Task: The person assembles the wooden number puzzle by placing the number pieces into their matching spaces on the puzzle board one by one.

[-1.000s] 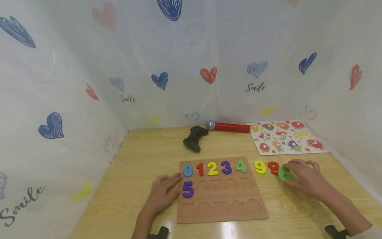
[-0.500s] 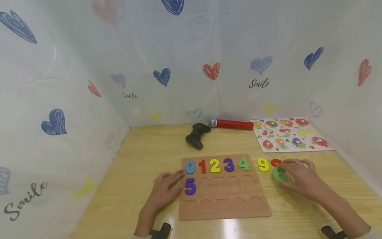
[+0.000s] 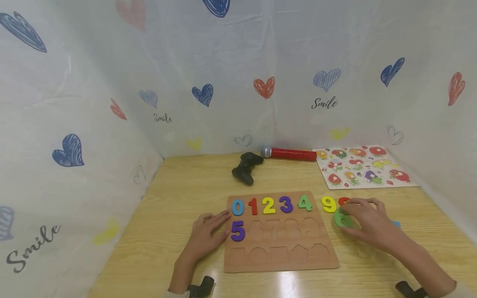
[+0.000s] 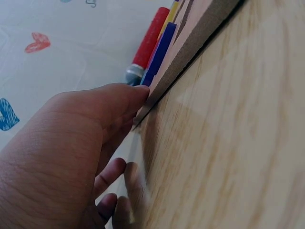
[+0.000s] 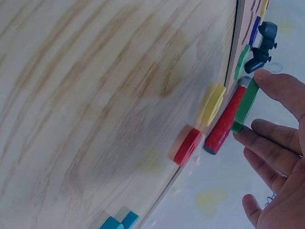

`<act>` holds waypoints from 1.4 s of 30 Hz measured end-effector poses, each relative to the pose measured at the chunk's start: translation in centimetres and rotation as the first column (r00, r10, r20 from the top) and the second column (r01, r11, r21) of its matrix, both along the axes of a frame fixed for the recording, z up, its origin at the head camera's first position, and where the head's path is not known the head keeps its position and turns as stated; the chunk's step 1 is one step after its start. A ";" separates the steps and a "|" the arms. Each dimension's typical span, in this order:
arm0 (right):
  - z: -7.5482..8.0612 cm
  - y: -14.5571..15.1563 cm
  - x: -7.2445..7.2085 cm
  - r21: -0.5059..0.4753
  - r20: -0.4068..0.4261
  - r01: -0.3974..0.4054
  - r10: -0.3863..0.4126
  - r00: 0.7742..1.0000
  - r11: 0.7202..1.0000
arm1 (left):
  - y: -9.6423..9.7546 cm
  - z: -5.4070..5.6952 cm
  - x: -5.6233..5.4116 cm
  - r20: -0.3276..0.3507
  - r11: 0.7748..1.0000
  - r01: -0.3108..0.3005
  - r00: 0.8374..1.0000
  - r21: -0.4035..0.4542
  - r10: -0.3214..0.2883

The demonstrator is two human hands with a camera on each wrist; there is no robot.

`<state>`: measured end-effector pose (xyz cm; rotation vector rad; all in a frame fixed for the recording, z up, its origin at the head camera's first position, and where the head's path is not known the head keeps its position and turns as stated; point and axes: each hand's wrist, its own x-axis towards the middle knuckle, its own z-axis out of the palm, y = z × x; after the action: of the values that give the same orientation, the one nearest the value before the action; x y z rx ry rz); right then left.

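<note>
My right hand pinches a green number 6 between thumb and fingers, just off the right edge of a wooden number puzzle board. In the right wrist view the green piece is held above the table. My left hand rests at the board's left edge with fingers extended, its thumb beside the purple 5. Numbers 0 to 4 fill the board's top row; the other recesses are bare. A yellow 9 and a partly hidden red 8 lie right of the board.
A blue piece shows behind the right wrist. Farther back lie a black game controller, a red microphone and a fruit puzzle board. A heart-printed curtain encloses the table.
My right hand has lifted the green 6 and carried it left, toward the board. The blue piece has come into sight behind the wrist. My left hand stays at the board's edge.
</note>
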<state>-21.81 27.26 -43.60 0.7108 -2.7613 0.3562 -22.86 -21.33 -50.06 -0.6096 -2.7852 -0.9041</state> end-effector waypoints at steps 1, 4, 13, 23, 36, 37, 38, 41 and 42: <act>0.0 -0.1 0.0 0.003 -0.005 -0.003 0.003 1.000 1.000 | 0.0 0.0 0.0 0.003 1.000 0.002 1.000 0.007 -0.002; 0.1 -0.4 0.0 0.007 -0.001 -0.004 0.004 1.000 1.000 | 0.0 0.0 0.1 0.003 1.000 0.004 1.000 0.024 -0.004; 0.1 -1.1 0.1 0.004 0.010 -0.019 0.019 1.000 1.000 | -0.1 -0.3 0.0 -0.031 1.000 0.008 0.999 0.024 -0.007; 0.2 -1.9 0.1 0.009 0.030 -0.029 0.029 0.999 1.000 | -0.1 -0.3 0.0 -0.020 1.000 0.002 1.000 0.006 -0.002; 0.1 -3.3 0.2 -0.012 0.000 -0.087 0.087 0.996 0.996 | -0.2 -0.3 -0.1 -0.012 1.000 0.013 1.000 0.007 -0.013; 0.1 -3.4 0.2 -0.013 0.009 -0.087 0.087 0.996 0.996 | -0.2 -0.4 -0.1 -0.008 1.000 0.012 1.000 0.006 -0.012; 0.1 -3.5 0.2 -0.012 0.016 -0.085 0.085 0.996 0.996 | -0.2 -0.4 -0.1 -0.005 1.000 0.012 1.000 0.008 -0.012; 0.0 -3.8 0.3 -0.014 0.026 -0.081 0.081 0.996 0.997 | -0.2 -0.3 -0.1 0.001 1.000 0.011 1.000 0.007 -0.011; 0.0 -3.9 0.3 -0.014 0.024 -0.082 0.082 0.996 0.997 | -0.2 -0.3 -0.1 0.003 1.000 0.010 1.000 0.007 -0.010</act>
<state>-21.54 23.33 -43.60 0.8238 -2.7562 0.4019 -22.91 -21.53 -50.32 -0.6220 -2.7826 -0.9173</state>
